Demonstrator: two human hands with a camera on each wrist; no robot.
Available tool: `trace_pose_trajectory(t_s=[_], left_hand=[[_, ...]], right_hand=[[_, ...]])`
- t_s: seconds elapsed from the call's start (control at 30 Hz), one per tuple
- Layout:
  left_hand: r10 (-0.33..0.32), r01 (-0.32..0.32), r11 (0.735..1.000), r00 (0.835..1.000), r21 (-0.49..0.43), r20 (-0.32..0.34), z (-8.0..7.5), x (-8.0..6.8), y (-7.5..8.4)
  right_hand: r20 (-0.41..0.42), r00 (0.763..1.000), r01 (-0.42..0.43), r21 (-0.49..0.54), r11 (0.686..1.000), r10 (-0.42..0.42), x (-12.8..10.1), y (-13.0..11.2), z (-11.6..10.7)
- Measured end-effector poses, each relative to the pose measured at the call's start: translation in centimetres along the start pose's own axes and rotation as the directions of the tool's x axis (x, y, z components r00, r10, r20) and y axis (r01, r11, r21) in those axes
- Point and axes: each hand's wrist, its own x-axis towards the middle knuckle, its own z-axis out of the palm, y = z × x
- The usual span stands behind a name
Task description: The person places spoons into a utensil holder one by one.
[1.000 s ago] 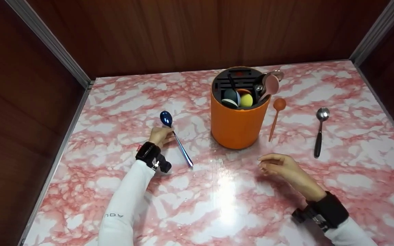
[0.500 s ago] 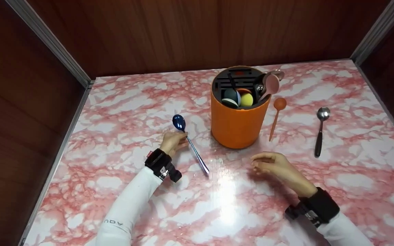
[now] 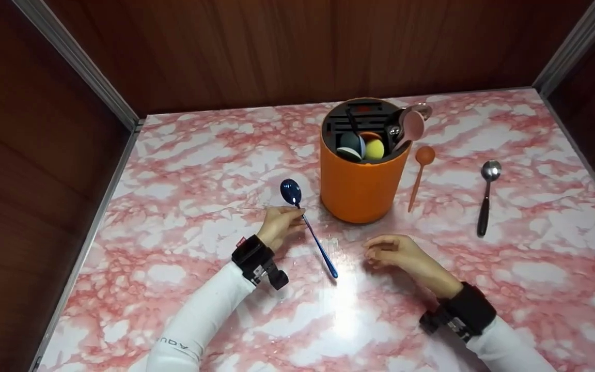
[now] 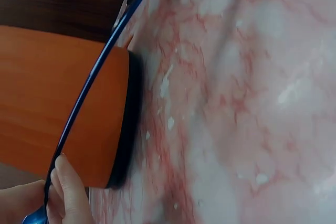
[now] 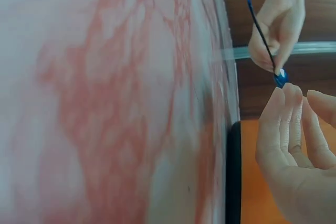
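Observation:
My left hand (image 3: pixel 281 226) pinches a shiny blue long-handled spoon (image 3: pixel 319 245) at the neck, just below its bowl. The bowl points away from me and the handle slants toward the front right. In the left wrist view the spoon's handle (image 4: pixel 86 85) runs diagonally past the orange holder, with thumb and finger on it near the bowl. My right hand (image 3: pixel 398 251) hovers to the right of the handle's end, fingers loosely bent and holding nothing. The right wrist view shows the right hand (image 5: pixel 296 150) with its fingers apart from the spoon.
A round orange utensil holder (image 3: pixel 362 191) with a black slotted top stands behind the hands, several utensils in it, a pink spoon (image 3: pixel 412 126) among them. To its right lie an orange spoon (image 3: pixel 421 173) and a black-handled metal spoon (image 3: pixel 485 199). Brown panels (image 3: pixel 297 51) enclose the table.
The left hand has carried the blue spoon to the right and a little toward me. The right hand has shifted left, so the two hands are closer together.

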Motion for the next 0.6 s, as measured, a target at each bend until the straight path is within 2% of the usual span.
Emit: trace_pose_trajectory(t_s=[0.3, 0.6], left_hand=[[0.000, 0.000, 1.000, 0.999, -0.009, 0.035, 1.2, -0.5, -0.6], [-0.001, 0.002, 1.000, 0.995, -0.009, 0.098, 2.6, -1.3, -1.2]], right_hand=[[0.021, 1.000, 0.009, -0.020, 1.000, -0.008, 1.0, 0.6, 1.2], [0.064, 0.996, -0.049, -0.081, 0.996, 0.054, 1.2, 0.8, 2.1]])
